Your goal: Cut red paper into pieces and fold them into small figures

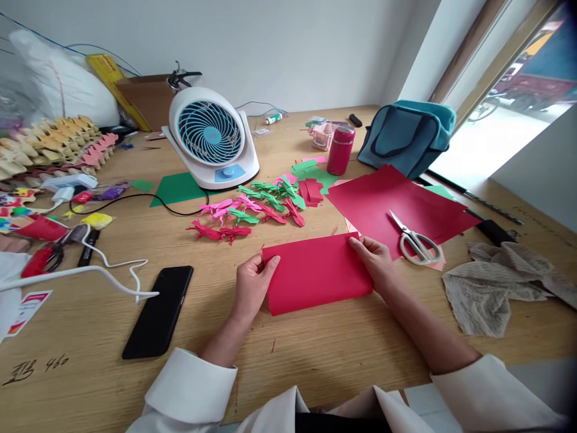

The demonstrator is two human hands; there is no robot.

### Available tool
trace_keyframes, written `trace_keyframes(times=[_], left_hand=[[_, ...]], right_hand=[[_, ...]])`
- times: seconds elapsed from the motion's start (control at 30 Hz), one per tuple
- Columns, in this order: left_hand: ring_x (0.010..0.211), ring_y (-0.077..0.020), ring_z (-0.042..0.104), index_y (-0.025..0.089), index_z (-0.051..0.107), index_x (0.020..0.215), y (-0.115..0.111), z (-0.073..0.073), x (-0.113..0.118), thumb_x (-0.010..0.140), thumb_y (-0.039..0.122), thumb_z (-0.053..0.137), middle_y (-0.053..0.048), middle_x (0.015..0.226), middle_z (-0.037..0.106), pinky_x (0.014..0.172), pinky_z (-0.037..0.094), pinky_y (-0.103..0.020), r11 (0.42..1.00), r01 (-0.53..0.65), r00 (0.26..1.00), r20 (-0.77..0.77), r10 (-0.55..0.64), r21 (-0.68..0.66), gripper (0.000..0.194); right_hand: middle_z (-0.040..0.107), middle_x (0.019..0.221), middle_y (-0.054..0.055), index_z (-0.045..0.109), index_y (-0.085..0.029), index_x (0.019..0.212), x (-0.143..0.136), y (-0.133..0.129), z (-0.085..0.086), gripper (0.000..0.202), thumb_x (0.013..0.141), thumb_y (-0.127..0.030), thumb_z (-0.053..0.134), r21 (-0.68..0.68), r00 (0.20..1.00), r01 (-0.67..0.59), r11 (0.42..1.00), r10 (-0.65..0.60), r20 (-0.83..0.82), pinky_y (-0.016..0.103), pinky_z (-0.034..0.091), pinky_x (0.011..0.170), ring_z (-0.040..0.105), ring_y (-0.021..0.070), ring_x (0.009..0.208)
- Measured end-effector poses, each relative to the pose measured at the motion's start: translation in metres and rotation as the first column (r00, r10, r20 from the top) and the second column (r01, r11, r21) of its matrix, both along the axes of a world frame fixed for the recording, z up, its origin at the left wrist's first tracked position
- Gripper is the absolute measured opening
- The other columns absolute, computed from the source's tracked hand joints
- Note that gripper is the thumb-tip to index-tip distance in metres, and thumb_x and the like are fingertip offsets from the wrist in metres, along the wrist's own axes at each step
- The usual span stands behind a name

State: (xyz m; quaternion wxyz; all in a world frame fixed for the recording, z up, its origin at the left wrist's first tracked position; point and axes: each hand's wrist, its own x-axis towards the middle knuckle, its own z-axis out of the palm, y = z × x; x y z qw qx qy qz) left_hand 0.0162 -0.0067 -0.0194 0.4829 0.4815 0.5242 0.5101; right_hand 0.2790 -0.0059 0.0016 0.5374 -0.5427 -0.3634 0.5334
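A red sheet of paper (321, 275), oblong in shape, is held up between both hands above the wooden table. My left hand (253, 282) pinches its left edge, thumb on the front. At the upper right corner, my right hand (374, 260) grips it the same way. Just beyond lie several folded paper figures (256, 203) in green, pink and red. White-handled scissors (417, 243) rest, slightly parted, on larger red sheets (383, 201) to the right. Small red paper strips (311, 191) lie behind the folded figures.
A white fan (210, 135) stands at the back, with a green sheet (178, 189) beside it. A black phone (158, 313) lies at left with a white cable. Toward the right are a red flask (341, 150), a blue bag (401, 141) and a crumpled cloth (500, 288).
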Motion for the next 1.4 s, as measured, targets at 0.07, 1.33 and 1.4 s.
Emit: trace_keyframes(times=[0.07,1.33,1.4], left_hand=[[0.078,-0.0172,0.065,0.016,0.071,0.087,0.000,0.001,0.000,0.077,0.044,0.073,-0.003,0.081,0.072,0.075,0.053,-0.028,1.000,0.000,1.000,-0.004,0.000,-0.001,0.030],[0.065,-0.0148,0.052,0.019,0.063,0.070,0.004,0.013,-0.014,0.075,0.043,0.070,0.002,0.061,0.056,0.060,0.043,-0.023,0.999,-0.015,0.981,-0.195,0.005,-0.046,0.025],[0.064,-0.0148,0.052,0.019,0.064,0.071,0.005,0.013,-0.017,0.074,0.043,0.071,0.002,0.061,0.056,0.060,0.043,-0.023,0.998,-0.005,0.983,-0.186,-0.007,-0.067,0.025]], right_hand=[[0.050,0.051,-0.006,0.047,-0.020,0.059,-0.001,0.000,0.002,0.049,0.065,-0.056,0.079,-0.007,1.000,0.006,1.000,-0.006,-0.002,0.023,0.029,0.042,0.037,0.0083,0.043],[0.061,0.060,-0.001,0.059,-0.020,0.065,0.010,0.001,-0.003,0.037,0.070,-0.052,0.077,-0.040,0.943,-0.194,0.980,0.198,0.269,0.025,0.034,0.044,0.047,0.0124,0.051],[0.060,0.061,-0.001,0.060,-0.020,0.065,0.014,0.001,-0.002,0.036,0.072,-0.051,0.076,-0.074,0.918,-0.241,0.968,0.252,0.307,0.024,0.034,0.045,0.047,0.0122,0.052]])
